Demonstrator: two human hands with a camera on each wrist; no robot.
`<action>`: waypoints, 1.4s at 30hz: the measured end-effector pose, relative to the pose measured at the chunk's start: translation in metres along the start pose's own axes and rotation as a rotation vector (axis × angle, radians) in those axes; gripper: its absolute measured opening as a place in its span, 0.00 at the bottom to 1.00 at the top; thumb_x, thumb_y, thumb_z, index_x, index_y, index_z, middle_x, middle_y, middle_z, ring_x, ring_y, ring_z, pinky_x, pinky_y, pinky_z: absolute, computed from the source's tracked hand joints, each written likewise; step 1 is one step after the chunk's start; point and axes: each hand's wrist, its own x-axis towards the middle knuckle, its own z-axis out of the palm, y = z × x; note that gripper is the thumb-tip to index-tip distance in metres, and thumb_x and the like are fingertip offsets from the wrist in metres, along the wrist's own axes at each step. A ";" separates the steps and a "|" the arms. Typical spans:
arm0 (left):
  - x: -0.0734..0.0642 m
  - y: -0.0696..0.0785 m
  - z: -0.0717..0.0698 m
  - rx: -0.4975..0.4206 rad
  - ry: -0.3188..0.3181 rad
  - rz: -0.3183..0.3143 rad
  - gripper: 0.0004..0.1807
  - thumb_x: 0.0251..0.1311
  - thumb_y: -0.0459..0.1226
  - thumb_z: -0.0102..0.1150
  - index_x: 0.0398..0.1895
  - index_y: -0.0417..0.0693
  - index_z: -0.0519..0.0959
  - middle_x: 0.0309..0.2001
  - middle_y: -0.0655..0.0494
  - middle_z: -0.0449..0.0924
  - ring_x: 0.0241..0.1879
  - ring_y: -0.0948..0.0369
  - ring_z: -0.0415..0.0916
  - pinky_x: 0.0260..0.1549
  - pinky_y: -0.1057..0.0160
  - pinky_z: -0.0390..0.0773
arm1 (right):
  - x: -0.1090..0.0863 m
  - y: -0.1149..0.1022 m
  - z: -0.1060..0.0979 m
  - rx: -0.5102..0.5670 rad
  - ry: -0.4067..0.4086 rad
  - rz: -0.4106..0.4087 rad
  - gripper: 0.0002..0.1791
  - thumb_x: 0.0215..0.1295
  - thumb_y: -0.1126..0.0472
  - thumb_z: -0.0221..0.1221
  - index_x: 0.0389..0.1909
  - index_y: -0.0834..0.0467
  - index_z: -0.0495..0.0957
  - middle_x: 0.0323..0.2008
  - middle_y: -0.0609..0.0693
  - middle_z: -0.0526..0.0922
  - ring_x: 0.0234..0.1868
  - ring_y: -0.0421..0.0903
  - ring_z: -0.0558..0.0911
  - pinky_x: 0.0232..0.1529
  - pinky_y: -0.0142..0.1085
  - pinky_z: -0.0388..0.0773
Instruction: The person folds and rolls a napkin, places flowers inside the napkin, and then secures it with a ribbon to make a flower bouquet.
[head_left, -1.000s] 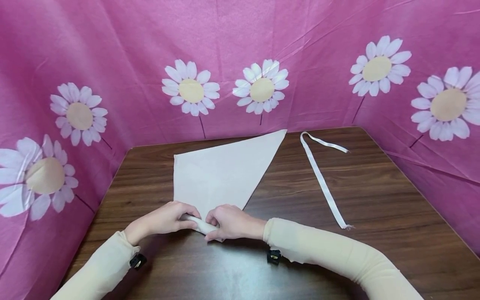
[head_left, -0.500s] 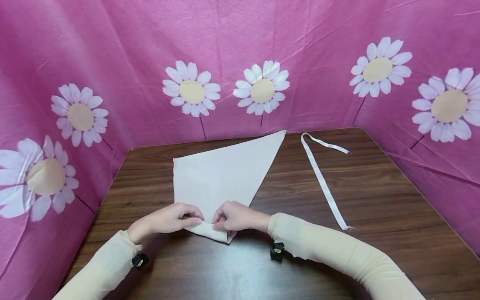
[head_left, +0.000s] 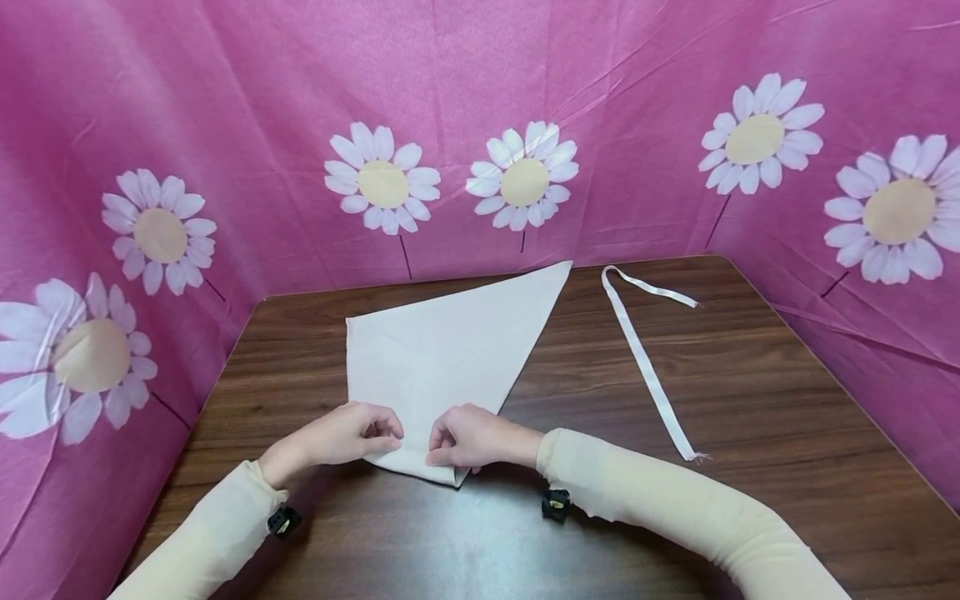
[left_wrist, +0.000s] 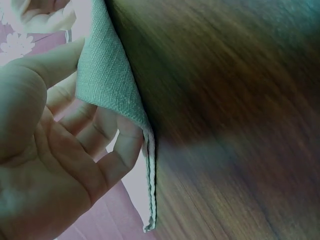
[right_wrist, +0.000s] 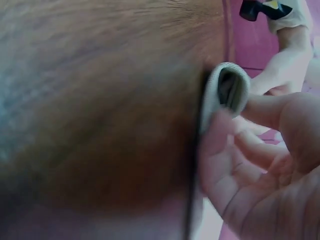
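Left hand (left_wrist: 55,145) at the folded edge of the cloth (left_wrist: 107,70).
Its thumb meets the fold and its fingers curl in under it, some tips hidden. Beyond the thumb, part of the right hand (left_wrist: 47,19) shows. Across the cloth from the left hand is the table (left_wrist: 225,110); behind the left hand, a pink curtain (left_wrist: 100,220) with a white flower (left_wrist: 17,45).

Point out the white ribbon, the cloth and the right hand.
White ribbon (head_left: 645,367), head view: middle of its longer stretch.
Cloth (head_left: 442,354), head view: its flat middle part.
Right hand (head_left: 471,437), head view: back of the hand.
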 end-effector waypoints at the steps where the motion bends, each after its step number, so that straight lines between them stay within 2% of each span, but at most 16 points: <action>1: 0.000 0.000 0.000 0.006 0.000 -0.003 0.02 0.68 0.36 0.64 0.39 0.49 0.83 0.29 0.70 0.79 0.30 0.70 0.73 0.34 0.65 0.75 | -0.001 -0.002 0.000 -0.056 0.008 -0.023 0.09 0.65 0.54 0.69 0.27 0.50 0.81 0.15 0.37 0.77 0.13 0.34 0.75 0.21 0.27 0.75; 5: 0.000 0.001 0.000 0.032 0.006 -0.006 0.02 0.67 0.37 0.64 0.39 0.50 0.83 0.29 0.71 0.79 0.30 0.71 0.72 0.34 0.64 0.75 | -0.004 -0.010 0.000 -0.282 0.055 -0.134 0.17 0.58 0.45 0.73 0.24 0.51 0.78 0.13 0.35 0.71 0.19 0.31 0.70 0.25 0.26 0.65; 8: 0.000 0.003 -0.001 0.056 0.037 0.002 0.03 0.65 0.36 0.67 0.39 0.48 0.83 0.29 0.70 0.80 0.30 0.70 0.73 0.33 0.64 0.77 | -0.003 -0.015 0.002 -0.338 0.068 -0.175 0.19 0.53 0.45 0.76 0.27 0.53 0.79 0.16 0.38 0.70 0.26 0.34 0.69 0.26 0.29 0.64; 12: 0.002 0.004 0.000 0.082 0.106 0.024 0.06 0.61 0.35 0.71 0.39 0.48 0.84 0.31 0.69 0.81 0.32 0.69 0.76 0.34 0.62 0.79 | -0.001 -0.016 0.004 -0.264 0.057 -0.128 0.17 0.52 0.51 0.78 0.37 0.53 0.82 0.25 0.38 0.77 0.34 0.34 0.73 0.36 0.27 0.70; 14: 0.002 0.005 0.000 0.071 0.125 0.070 0.06 0.61 0.35 0.71 0.39 0.49 0.84 0.33 0.69 0.81 0.33 0.69 0.77 0.34 0.61 0.80 | 0.000 -0.014 0.005 -0.217 0.054 -0.095 0.15 0.53 0.55 0.77 0.38 0.53 0.83 0.28 0.38 0.80 0.35 0.33 0.76 0.40 0.26 0.72; 18: -0.001 0.007 0.000 0.026 0.102 0.183 0.04 0.64 0.37 0.69 0.40 0.50 0.85 0.36 0.68 0.83 0.35 0.68 0.77 0.36 0.61 0.81 | 0.001 -0.010 0.005 -0.145 0.053 -0.057 0.07 0.58 0.61 0.73 0.35 0.53 0.84 0.26 0.36 0.82 0.30 0.30 0.78 0.38 0.25 0.74; 21: -0.003 0.008 0.001 0.030 0.064 0.203 0.11 0.59 0.43 0.74 0.41 0.51 0.85 0.38 0.67 0.84 0.37 0.66 0.78 0.38 0.62 0.80 | 0.000 -0.009 0.004 -0.132 0.059 -0.050 0.01 0.62 0.62 0.69 0.33 0.53 0.86 0.23 0.35 0.81 0.27 0.29 0.77 0.36 0.25 0.74; 25: -0.002 0.009 0.004 0.118 0.024 0.179 0.18 0.49 0.46 0.80 0.42 0.53 0.86 0.39 0.67 0.83 0.38 0.66 0.76 0.39 0.65 0.76 | -0.002 -0.007 0.003 -0.146 0.074 -0.060 0.04 0.65 0.63 0.65 0.34 0.53 0.87 0.23 0.35 0.82 0.27 0.29 0.77 0.37 0.26 0.74; 28: 0.000 0.011 0.007 0.159 0.004 0.161 0.18 0.49 0.43 0.81 0.43 0.54 0.85 0.39 0.69 0.81 0.35 0.68 0.73 0.37 0.67 0.74 | -0.002 -0.003 0.002 -0.144 0.071 -0.072 0.04 0.65 0.64 0.64 0.34 0.53 0.88 0.24 0.35 0.82 0.29 0.30 0.76 0.39 0.26 0.73; 32: 0.002 0.014 0.007 0.159 -0.009 0.144 0.15 0.52 0.39 0.79 0.42 0.54 0.85 0.38 0.68 0.80 0.33 0.69 0.73 0.35 0.68 0.75 | -0.003 0.002 0.000 -0.102 0.054 -0.072 0.05 0.63 0.67 0.65 0.34 0.54 0.86 0.23 0.37 0.80 0.27 0.30 0.75 0.37 0.27 0.73; 42: 0.008 0.016 0.005 0.118 -0.040 0.156 0.08 0.61 0.36 0.71 0.43 0.52 0.86 0.40 0.68 0.83 0.40 0.70 0.78 0.41 0.65 0.79 | -0.006 0.006 -0.007 -0.075 0.035 -0.094 0.06 0.61 0.69 0.65 0.35 0.55 0.83 0.24 0.39 0.78 0.28 0.33 0.74 0.36 0.29 0.72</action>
